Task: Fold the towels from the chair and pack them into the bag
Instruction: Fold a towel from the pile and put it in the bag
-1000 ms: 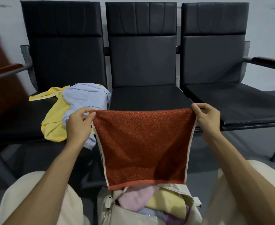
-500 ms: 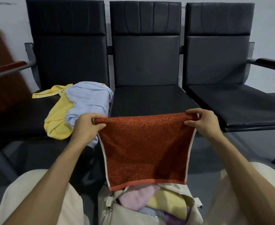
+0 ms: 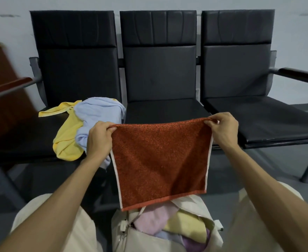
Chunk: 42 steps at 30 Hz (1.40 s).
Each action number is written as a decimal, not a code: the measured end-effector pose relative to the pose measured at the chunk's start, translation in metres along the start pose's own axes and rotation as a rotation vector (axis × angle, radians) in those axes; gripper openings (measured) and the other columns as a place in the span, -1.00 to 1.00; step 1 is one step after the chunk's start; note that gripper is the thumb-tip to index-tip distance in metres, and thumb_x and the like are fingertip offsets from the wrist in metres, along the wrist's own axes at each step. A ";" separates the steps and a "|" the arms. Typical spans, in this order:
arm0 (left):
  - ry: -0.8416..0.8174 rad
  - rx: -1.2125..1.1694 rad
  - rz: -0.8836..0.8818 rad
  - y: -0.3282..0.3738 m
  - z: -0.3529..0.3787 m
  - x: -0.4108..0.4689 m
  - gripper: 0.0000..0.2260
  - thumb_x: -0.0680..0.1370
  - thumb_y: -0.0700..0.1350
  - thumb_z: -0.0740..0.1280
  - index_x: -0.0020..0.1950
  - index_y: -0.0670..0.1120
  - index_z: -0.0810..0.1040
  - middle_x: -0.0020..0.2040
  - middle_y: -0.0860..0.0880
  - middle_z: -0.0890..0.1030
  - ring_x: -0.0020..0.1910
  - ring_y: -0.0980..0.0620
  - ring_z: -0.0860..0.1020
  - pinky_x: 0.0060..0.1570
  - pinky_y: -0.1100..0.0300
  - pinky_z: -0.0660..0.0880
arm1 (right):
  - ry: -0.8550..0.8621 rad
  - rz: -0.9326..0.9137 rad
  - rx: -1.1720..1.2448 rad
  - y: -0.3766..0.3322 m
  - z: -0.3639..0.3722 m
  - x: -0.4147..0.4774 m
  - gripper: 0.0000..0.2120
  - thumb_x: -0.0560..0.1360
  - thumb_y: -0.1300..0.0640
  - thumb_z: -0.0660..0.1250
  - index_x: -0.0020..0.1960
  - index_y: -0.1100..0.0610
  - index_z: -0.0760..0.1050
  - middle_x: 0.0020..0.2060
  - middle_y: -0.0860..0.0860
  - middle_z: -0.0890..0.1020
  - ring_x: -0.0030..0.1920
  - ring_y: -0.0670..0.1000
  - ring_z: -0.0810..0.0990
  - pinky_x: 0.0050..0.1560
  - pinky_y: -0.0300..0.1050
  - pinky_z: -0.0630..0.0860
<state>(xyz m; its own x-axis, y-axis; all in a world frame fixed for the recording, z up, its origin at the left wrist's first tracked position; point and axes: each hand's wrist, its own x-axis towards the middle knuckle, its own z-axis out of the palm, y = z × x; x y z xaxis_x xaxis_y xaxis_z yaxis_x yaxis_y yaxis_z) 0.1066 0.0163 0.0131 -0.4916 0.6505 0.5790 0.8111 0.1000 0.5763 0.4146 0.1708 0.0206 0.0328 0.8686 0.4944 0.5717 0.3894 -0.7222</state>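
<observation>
Both hands roll inward, the left hand [image 3: 99, 140] and right hand [image 3: 222, 128] now knuckles-up, gathering the red towel [image 3: 160, 160] top edge.

The left hand [image 3: 99, 140] and right hand [image 3: 222, 128] each pinch a top corner of a rust-red towel [image 3: 161, 160], holding it spread flat in the air so that it hangs down with its pale side edges showing and its lower hem just above an open cream bag [image 3: 167, 233]. Inside the bag lie folded pink, yellow and purple towels. Behind the left hand, a crumpled yellow towel [image 3: 66, 137] and a light blue towel [image 3: 98, 113] lie together on the leftmost seat of a row of three black chairs [image 3: 158, 73] against a pale wall.
</observation>
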 end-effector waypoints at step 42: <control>-0.277 0.349 0.153 0.045 -0.055 0.064 -0.91 0.53 -0.24 0.39 -0.07 -0.15 0.70 -0.13 -0.11 0.67 -0.14 -0.05 0.57 -0.17 0.11 0.48 | -0.243 -0.089 -0.454 -0.047 -0.059 0.039 -0.90 0.51 0.12 0.39 -0.06 -0.02 0.69 -0.29 -0.11 0.56 -0.02 0.01 0.49 0.15 0.01 0.14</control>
<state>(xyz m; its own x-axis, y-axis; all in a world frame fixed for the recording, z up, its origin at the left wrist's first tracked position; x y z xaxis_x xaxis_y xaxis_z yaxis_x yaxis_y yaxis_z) 0.0942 0.0214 0.1078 -0.2935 0.8491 0.4391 0.9490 0.2036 0.2406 0.4371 0.1687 0.1022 -0.1925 0.9052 0.3789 0.8633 0.3398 -0.3731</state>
